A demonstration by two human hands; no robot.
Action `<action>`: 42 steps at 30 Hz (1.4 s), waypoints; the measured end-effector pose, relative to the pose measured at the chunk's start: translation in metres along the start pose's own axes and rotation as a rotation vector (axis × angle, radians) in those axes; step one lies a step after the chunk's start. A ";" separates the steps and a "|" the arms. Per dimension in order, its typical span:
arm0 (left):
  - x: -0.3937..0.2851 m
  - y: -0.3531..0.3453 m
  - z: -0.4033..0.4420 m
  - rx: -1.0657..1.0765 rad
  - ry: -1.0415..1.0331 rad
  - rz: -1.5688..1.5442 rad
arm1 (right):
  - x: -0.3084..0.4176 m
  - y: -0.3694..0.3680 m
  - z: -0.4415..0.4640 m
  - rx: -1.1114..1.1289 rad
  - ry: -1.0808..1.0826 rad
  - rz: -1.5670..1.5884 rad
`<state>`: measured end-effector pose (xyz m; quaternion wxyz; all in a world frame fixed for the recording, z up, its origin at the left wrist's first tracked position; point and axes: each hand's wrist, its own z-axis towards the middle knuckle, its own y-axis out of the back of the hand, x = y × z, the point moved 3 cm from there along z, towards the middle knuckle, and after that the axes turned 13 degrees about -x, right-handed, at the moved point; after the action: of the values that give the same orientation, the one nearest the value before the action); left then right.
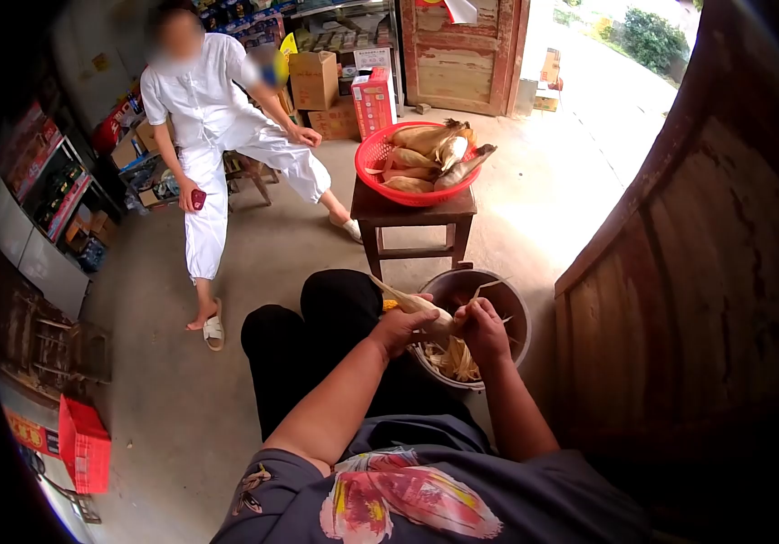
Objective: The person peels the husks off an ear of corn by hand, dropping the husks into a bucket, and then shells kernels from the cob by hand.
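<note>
Lying in the left hand (399,328): corn ear (415,304).

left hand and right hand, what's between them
In the head view, pale husk-wrapped corn bridges the gap from left hand to right hand.

Shirt: dark grey (553,494), short-sleeved, soft-looking cloth
Front print: a large petal-like motif (408,505) – pink and red shapes with yellow streaks and pale, brushy edges
Upper print: a smaller pale and reddish patch (391,459) above the large motif
Left sleeve: the same dark grey (267,471), with a small brownish, leaf-like print
Trousers: black (340,308), plain and loose over the knees
Forearms: uncovered below the sleeves
Left hand (405,326) and right hand (484,331): bare – fingers rounded
</note>
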<state>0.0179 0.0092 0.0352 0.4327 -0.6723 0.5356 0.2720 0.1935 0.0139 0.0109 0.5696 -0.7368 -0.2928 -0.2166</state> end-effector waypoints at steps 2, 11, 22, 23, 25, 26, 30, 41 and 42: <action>0.003 0.005 0.007 -0.048 -0.012 -0.057 | -0.002 -0.004 -0.002 -0.026 -0.167 0.204; 0.013 0.026 0.034 -0.204 -0.063 -0.471 | 0.024 0.097 0.049 -0.301 0.361 -1.394; -0.026 0.008 0.024 -0.206 0.050 -0.557 | -0.026 0.124 0.043 -0.263 0.117 -1.832; -0.031 0.008 0.028 -0.178 0.061 -0.566 | -0.031 0.125 0.049 -0.259 0.118 -1.830; -0.039 0.007 0.039 -0.145 0.069 -0.576 | -0.044 0.120 0.055 -0.068 -0.041 -1.954; -0.043 0.006 0.046 -0.134 0.078 -0.587 | -0.057 0.126 0.062 0.025 -0.087 -1.967; -0.050 0.005 0.068 -0.145 0.108 -0.583 | -0.102 0.137 0.079 0.237 -0.097 -2.041; 0.000 0.015 0.101 -0.142 0.201 -0.446 | -0.147 0.135 0.115 0.553 -0.394 -2.220; -0.002 0.009 0.101 -0.151 0.245 -0.458 | -0.151 0.138 0.117 0.571 -0.410 -2.239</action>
<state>0.0189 0.0976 -0.0134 0.3636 -0.8342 0.3960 0.1227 0.1743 0.0742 -0.2157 0.1480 0.0652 -0.9019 -0.4004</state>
